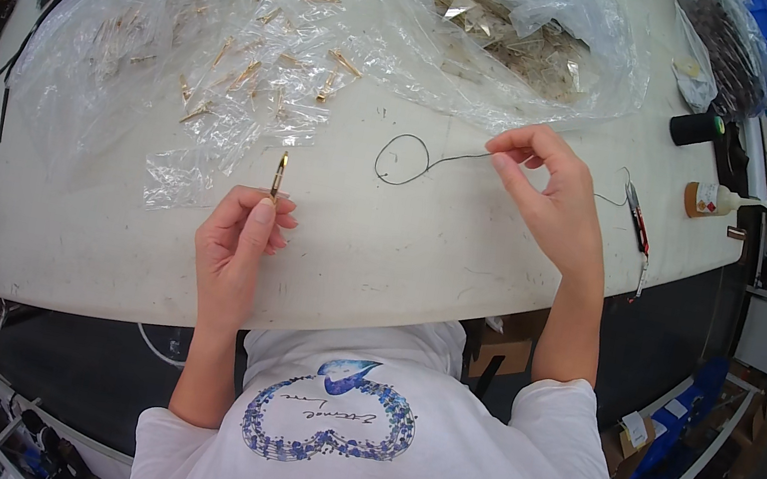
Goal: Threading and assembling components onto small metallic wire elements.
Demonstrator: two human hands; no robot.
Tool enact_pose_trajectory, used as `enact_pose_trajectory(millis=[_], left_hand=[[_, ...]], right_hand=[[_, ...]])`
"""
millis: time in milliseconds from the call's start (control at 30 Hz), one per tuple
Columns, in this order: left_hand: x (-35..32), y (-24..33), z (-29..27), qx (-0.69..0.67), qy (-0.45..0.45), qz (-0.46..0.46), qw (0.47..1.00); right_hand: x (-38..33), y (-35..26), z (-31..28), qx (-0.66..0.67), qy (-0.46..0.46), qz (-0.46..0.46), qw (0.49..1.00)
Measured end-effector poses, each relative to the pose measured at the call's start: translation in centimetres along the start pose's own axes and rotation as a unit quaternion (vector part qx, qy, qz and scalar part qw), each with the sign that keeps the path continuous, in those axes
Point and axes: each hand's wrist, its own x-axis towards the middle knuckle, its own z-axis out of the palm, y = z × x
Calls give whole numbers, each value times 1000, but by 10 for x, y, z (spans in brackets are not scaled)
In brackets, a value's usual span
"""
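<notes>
Meanwhile your left hand (239,241) pinched a small gold clip (280,174) upright over the table (370,258); your right hand (554,192) pinched a thin dark wire (417,159).

Head-worn fisheye, steeply down, close over table (378,269)

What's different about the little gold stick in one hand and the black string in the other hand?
The gold stick is short, stiff and straight, and it shines; the black string is long, thin, dull and bendy.
The stick stands upright above the table; the string curls into a loop lying on it.
The left hand holds the stick by its lower end; the right hand pinches the string partway along.
Both are slim and pinched between fingertips.
</notes>
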Motion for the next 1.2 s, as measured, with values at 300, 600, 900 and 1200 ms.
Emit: enact_pose_trajectory(millis=[300, 600, 900, 1200], left_hand=[[-5, 0, 6, 234, -43, 67, 969], [9, 39, 6, 296, -14, 126, 947], [37, 26, 33, -24, -172, -43, 984], [39, 30, 28, -119, -144, -101, 977]], right_hand=[[39, -5, 44, -180, -50, -149, 971], [46, -52, 34, -101, -112, -206, 967], [31, -63, 47, -44, -76, -298, 950], [28, -48, 46, 154, -57, -186, 969]])
